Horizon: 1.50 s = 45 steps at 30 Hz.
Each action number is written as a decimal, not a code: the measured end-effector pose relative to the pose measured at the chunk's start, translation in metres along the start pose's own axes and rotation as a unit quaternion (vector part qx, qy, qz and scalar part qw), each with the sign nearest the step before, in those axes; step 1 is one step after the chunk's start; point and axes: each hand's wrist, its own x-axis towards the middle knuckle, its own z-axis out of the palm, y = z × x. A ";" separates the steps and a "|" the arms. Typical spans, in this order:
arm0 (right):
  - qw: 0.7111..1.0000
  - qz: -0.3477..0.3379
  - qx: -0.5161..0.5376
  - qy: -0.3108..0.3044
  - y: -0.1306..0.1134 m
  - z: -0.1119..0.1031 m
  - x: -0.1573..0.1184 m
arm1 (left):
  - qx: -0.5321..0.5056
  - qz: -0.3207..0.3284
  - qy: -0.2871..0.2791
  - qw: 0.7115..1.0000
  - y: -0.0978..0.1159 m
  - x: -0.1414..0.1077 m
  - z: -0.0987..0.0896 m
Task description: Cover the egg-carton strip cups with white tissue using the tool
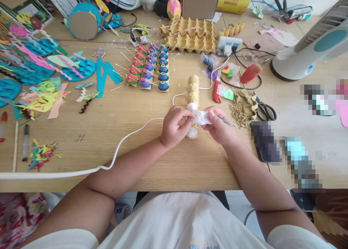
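Observation:
Between my two hands is a crumpled white piece (201, 117) of soft, thin material. My left hand (177, 125) pinches its left end between thumb and fingers. At its right end, my right hand (220, 125) grips it and also has a thin blue stick (227, 122) poking out to the right. Beneath and behind them, an egg-carton strip (193, 87) lies lengthwise on the table, its far cups bare tan. White material (192, 106) covers a cup just beyond my hands, and another white patch (192, 133) shows at the near end. My hands partly hide the strip's middle.
Painted egg-carton strips (146, 69) with pins stand at the back left. Right of my hands are a red-handled cutter (216, 91), carton scraps (246, 105), black scissors (265, 109) and a phone (265, 142). A white cable (119, 147) crosses the table at left.

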 end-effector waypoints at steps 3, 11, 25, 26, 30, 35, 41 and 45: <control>1.000 0.007 -0.011 0.019 0.000 -0.001 0.003 | -0.008 -0.003 -0.029 1.000 -0.002 -0.001 0.000; 0.997 -0.022 -0.015 0.070 -0.002 0.002 0.004 | 0.021 0.089 -0.051 0.994 -0.010 -0.001 0.001; 0.965 -0.178 -0.184 0.062 0.005 0.012 -0.011 | -0.013 0.046 -0.073 0.996 -0.001 -0.002 0.001; 0.962 -0.185 -0.191 0.068 0.006 0.013 -0.011 | -0.011 0.044 -0.075 0.996 -0.001 -0.003 0.001; 0.938 -0.219 -0.239 0.119 0.008 0.013 -0.011 | -0.001 0.048 -0.071 0.996 -0.002 -0.003 0.003; 0.932 -0.219 -0.251 0.143 0.011 0.012 -0.010 | 0.003 0.080 -0.050 0.995 -0.001 0.000 0.004; 0.944 -0.219 -0.199 0.149 0.017 0.015 -0.013 | 0.027 0.085 -0.047 0.995 -0.001 -0.002 0.000; 0.944 -0.227 -0.209 0.120 0.018 0.014 -0.012 | 0.003 0.077 -0.077 0.994 0.000 -0.001 0.000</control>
